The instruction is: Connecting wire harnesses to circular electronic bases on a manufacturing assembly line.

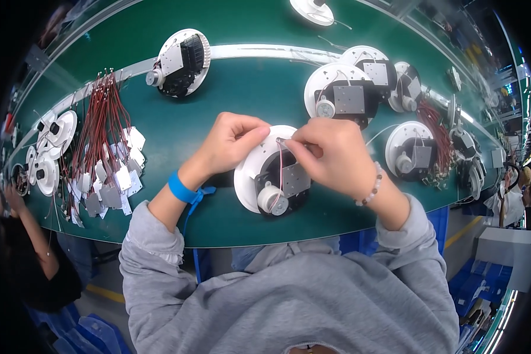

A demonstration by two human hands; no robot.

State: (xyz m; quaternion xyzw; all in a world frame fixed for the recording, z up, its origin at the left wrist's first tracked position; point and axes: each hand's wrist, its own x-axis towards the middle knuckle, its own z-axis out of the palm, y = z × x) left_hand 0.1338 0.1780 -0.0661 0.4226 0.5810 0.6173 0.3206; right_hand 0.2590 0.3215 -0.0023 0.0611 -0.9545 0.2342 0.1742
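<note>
A white round housing with black parts stands tilted on the green table in front of me. It bears a small silver motor and a grey metal plate. Thin red and white wires run up from the motor toward the top of the housing. My left hand pinches the upper left rim between thumb and fingers. At the upper edge, the fingertips of my right hand are closed at the wire end, partly hiding it. A blue strap is round my left wrist.
Bundled red wires with grey and white plates lie left. Similar housings stand at the back and right; more white discs stack far left. A pale strip crosses the table. Another person's arm is at left.
</note>
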